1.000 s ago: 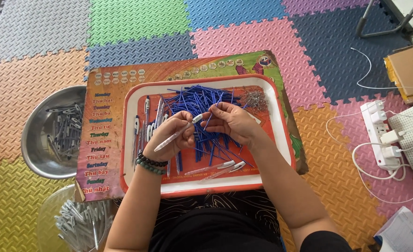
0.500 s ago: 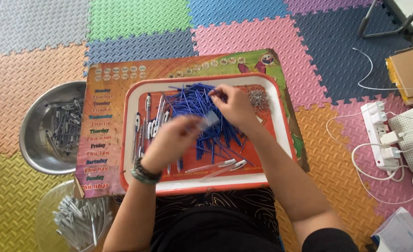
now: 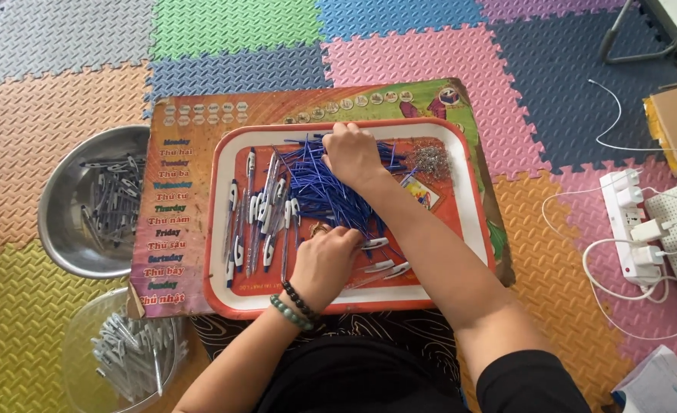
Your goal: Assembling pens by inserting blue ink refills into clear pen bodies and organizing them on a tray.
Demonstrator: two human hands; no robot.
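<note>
Right hand (image 3: 351,154) closed on blue refills (image 3: 319,187), left hand (image 3: 324,260) curled, grip unclear; w/ pen barrels (image 3: 258,210), springs (image 3: 431,161) alongside.

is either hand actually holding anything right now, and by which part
It cannot be told. The right hand rests knuckles-up on the pile of blue refills and the left hand on the tray near the clear barrels; their fingers are hidden.
</note>
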